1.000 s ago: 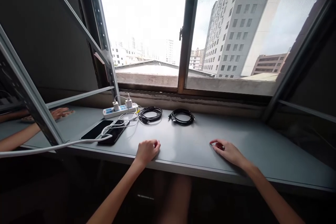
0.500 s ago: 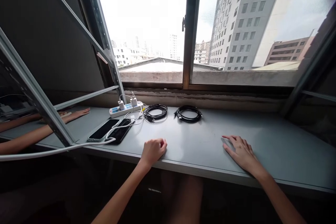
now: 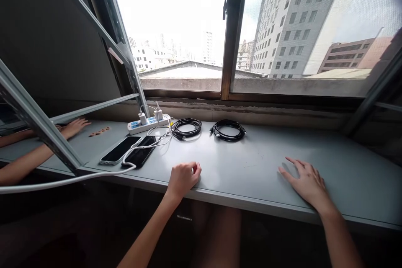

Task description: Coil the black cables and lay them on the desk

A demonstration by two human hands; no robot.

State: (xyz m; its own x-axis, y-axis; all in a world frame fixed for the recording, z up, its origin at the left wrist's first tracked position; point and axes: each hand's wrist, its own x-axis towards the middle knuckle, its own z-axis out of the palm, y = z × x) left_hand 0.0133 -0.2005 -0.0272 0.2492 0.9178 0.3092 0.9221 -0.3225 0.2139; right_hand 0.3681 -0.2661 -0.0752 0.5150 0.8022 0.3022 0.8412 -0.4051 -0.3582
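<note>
My left hand [image 3: 185,178] rests on the front part of the grey tabletop [image 3: 232,176], its fingers curled into a loose fist with nothing visible in it. Farther right, my right hand [image 3: 306,180] lies palm down on the same surface with fingers spread, holding nothing. Beyond my left hand, near the window side, lie two coils of black cable: the left coil [image 3: 186,135] with a bit of yellow at its edge, and the right coil [image 3: 229,138] with its plugs showing. Neither hand touches them.
At left, two phones [image 3: 120,150] lie side by side under white charging cables, by a white power strip [image 3: 135,130] with chargers. A metal shelf frame [image 3: 40,113] slants across the left. Behind it is another person's hand [image 3: 75,127] near several small brown pieces [image 3: 99,131].
My right hand has slid to the right, still spread. My left fist stays in place. The other person's hand has moved left, and small brown pieces now show beside it.
</note>
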